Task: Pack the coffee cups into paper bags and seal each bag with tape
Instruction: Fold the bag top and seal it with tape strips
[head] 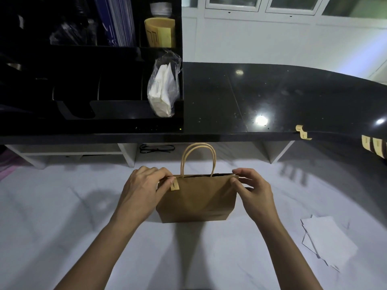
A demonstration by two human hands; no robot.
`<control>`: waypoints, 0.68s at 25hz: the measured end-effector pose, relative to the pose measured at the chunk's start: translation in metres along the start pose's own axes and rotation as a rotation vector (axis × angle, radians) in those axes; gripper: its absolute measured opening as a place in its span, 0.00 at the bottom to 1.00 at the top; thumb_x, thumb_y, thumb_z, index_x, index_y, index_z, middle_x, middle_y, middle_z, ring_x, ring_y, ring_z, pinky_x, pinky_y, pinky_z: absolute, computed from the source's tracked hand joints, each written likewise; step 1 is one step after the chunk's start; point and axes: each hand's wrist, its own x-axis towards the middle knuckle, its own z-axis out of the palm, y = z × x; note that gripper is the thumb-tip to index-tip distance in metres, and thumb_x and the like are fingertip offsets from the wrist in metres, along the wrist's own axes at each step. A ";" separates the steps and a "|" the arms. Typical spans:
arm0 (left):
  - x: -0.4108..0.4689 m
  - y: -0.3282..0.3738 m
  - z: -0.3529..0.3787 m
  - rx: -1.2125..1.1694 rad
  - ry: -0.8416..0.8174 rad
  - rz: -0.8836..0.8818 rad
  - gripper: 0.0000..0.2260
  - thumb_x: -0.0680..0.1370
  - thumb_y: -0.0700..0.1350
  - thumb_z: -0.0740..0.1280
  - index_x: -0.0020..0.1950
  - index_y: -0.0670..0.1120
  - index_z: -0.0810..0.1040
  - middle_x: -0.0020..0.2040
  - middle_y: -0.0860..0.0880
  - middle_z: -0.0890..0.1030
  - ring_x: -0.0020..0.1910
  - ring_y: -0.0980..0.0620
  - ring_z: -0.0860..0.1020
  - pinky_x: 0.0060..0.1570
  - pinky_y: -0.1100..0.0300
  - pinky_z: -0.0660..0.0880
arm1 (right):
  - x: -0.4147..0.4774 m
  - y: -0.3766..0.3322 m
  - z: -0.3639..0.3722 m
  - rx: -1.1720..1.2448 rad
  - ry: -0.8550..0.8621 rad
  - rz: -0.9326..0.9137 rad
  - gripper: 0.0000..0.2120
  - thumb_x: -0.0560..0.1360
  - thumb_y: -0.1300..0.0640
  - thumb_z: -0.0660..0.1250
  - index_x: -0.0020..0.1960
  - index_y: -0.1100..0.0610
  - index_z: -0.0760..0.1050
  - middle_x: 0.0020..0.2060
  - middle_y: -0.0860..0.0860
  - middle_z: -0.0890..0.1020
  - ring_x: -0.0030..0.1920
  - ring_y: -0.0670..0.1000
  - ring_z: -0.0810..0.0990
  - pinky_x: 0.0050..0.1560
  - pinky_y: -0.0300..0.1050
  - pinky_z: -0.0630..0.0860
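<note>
A brown paper bag (198,197) with two twisted paper handles (198,159) stands upright on the white marble counter (62,216). My left hand (144,187) pinches the bag's top left corner, where a small tan tape strip (174,184) is folded over the rim. At the top right corner my right hand (250,186) pinches the rim shut. What is inside the bag is hidden. More tan tape strips (374,145) hang from the edge of the black ledge at the right, and a curled one (301,132) sits nearer the middle.
A raised black glossy ledge (272,97) runs behind the bag. On its left stands a black organizer (90,65) holding a tan cup sleeve stack (160,32) and a plastic bag of white napkins (162,88). White papers (326,241) lie at the right. Eyeglasses (157,147) rest under the ledge.
</note>
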 end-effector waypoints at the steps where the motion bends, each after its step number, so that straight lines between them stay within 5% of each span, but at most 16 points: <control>1: 0.000 0.000 0.000 -0.007 0.003 0.010 0.05 0.80 0.54 0.66 0.51 0.56 0.80 0.45 0.59 0.80 0.47 0.53 0.74 0.49 0.55 0.72 | 0.000 0.000 0.001 0.005 0.009 -0.003 0.09 0.77 0.62 0.72 0.50 0.48 0.81 0.48 0.43 0.85 0.49 0.42 0.83 0.44 0.34 0.78; 9: -0.003 0.002 0.002 -0.083 -0.029 0.001 0.10 0.73 0.53 0.75 0.53 0.57 0.80 0.49 0.62 0.78 0.50 0.57 0.73 0.51 0.59 0.70 | 0.000 0.001 0.000 0.010 -0.006 0.007 0.06 0.77 0.62 0.72 0.51 0.51 0.81 0.47 0.43 0.85 0.44 0.42 0.83 0.42 0.31 0.76; 17: -0.005 0.010 0.004 -0.079 -0.047 -0.055 0.07 0.74 0.49 0.74 0.50 0.56 0.79 0.48 0.61 0.79 0.49 0.53 0.73 0.53 0.54 0.70 | -0.001 0.001 -0.001 0.004 -0.019 0.012 0.06 0.77 0.59 0.73 0.51 0.49 0.81 0.48 0.42 0.84 0.41 0.43 0.83 0.41 0.33 0.77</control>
